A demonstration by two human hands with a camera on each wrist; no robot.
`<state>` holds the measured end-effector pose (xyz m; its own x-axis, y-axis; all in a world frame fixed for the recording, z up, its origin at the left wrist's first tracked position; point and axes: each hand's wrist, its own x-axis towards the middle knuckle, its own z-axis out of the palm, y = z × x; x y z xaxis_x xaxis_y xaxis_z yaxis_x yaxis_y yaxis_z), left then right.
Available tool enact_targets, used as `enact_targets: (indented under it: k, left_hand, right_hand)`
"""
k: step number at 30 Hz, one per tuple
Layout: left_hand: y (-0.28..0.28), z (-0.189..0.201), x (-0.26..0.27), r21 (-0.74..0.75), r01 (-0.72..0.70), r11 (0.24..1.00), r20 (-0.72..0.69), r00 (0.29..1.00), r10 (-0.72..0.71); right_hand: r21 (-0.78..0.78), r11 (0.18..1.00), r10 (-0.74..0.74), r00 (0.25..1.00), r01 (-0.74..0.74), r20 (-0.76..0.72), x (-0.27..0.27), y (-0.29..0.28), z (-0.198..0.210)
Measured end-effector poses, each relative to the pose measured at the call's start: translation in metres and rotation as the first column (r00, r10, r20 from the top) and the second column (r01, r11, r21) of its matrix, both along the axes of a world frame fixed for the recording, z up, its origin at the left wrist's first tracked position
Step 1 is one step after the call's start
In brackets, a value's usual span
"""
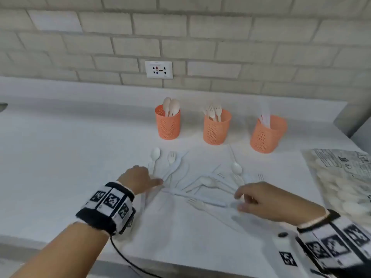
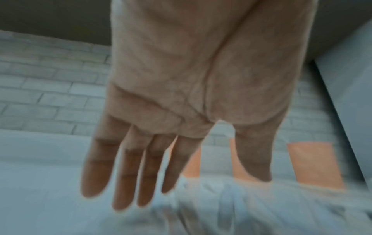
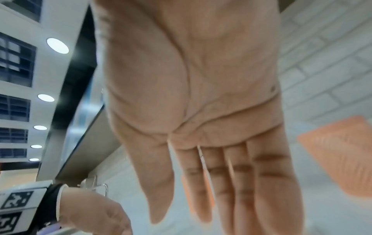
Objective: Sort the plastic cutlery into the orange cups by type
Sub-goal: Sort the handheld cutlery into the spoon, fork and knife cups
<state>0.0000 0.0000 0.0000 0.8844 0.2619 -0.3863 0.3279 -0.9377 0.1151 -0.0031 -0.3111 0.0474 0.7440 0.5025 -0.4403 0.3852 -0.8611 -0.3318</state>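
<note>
Three orange mesh cups stand in a row at the back of the white counter: the left cup [image 1: 168,125] holds spoons, the middle cup [image 1: 216,130] forks, the right cup [image 1: 266,136] knives. White plastic cutlery [image 1: 200,183] lies scattered in front of them, with a spoon [image 1: 155,154] and a fork [image 1: 171,157] at its left side. My left hand [image 1: 148,177] is over the pile's left end, fingers [image 2: 124,182] straight, holding nothing. My right hand [image 1: 240,201] hovers over the pile's right end, fingers [image 3: 241,190] extended and empty.
A printed plastic bag [image 1: 341,177] of more cutlery lies at the counter's right. A wall outlet [image 1: 158,70] sits in the brick wall behind the cups. The counter's front edge [image 1: 180,263] is close to me. A grey side wall [image 1: 353,117] closes the right end.
</note>
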Motion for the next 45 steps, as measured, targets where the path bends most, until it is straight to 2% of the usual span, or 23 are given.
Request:
enact_targets:
  k: [2, 4, 6, 10, 12, 19, 24, 26, 33, 37, 40, 45]
  left_hand:
    - [-0.008, -0.005, 0.007, 0.068, -0.061, 0.996, -0.026, 0.998, 0.063]
    - [-0.021, -0.005, 0.013, 0.061, -0.085, 0.994, -0.013, 0.996, 0.086]
    - [-0.033, -0.007, 0.021, 0.061, -0.051, 0.997, -0.005, 0.999, 0.051]
    - [-0.051, -0.008, 0.033, 0.179, 0.067, 0.982, -0.024, 0.998, -0.064]
    - [-0.057, -0.007, 0.038, 0.175, 0.099, 0.980, -0.034, 0.995, -0.094]
    - [-0.054, 0.002, 0.059, -0.007, 0.153, 0.988, -0.006, 0.988, -0.153]
    - [-0.063, -0.002, 0.063, 0.036, 0.165, 0.986, 0.047, 0.985, -0.167]
    - [-0.066, -0.002, 0.064, 0.091, 0.192, 0.977, 0.037, 0.980, -0.196]
    - [-0.067, 0.005, 0.068, 0.081, 0.290, 0.953, -0.013, 0.957, -0.290]
    - [-0.065, 0.000, 0.066, 0.045, 0.270, 0.962, -0.056, 0.962, -0.268]
    - [-0.062, 0.001, 0.065, -0.017, 0.230, 0.973, -0.027, 0.973, -0.230]
    - [-0.057, 0.004, 0.059, -0.185, 0.112, 0.976, 0.061, 0.993, -0.102]
  right_hand:
    - [-0.046, 0.997, -0.055, 0.996, 0.058, 0.070, 0.018, 0.023, -0.005]
    - [-0.119, 0.990, -0.058, 0.993, 0.071, 0.107, 0.028, 0.043, -0.012]
    - [-0.189, 0.977, -0.078, 0.993, 0.095, 0.094, 0.032, 0.054, -0.026]
    - [-0.308, 0.949, -0.023, 0.993, 0.058, 0.118, 0.029, 0.064, -0.039]
    - [-0.336, 0.941, -0.007, 0.993, 0.048, 0.122, 0.027, 0.068, -0.044]
    - [-0.193, 0.974, -0.071, 0.972, 0.116, 0.226, 0.042, 0.068, -0.050]
    - [-0.154, 0.980, -0.093, 0.973, 0.127, 0.211, 0.050, 0.064, -0.061]
    - [-0.178, 0.977, -0.078, 0.975, 0.116, 0.209, 0.052, 0.063, -0.062]
    - [-0.285, 0.956, -0.028, 0.986, 0.074, 0.164, 0.053, 0.052, -0.050]
    - [-0.267, 0.961, -0.032, 0.991, 0.065, 0.126, 0.052, 0.037, -0.026]
    - [-0.201, 0.972, -0.100, 0.989, 0.121, 0.110, 0.056, 0.026, -0.015]
    - [0.029, 0.963, -0.269, 0.963, 0.269, -0.029, 0.056, 0.026, -0.011]
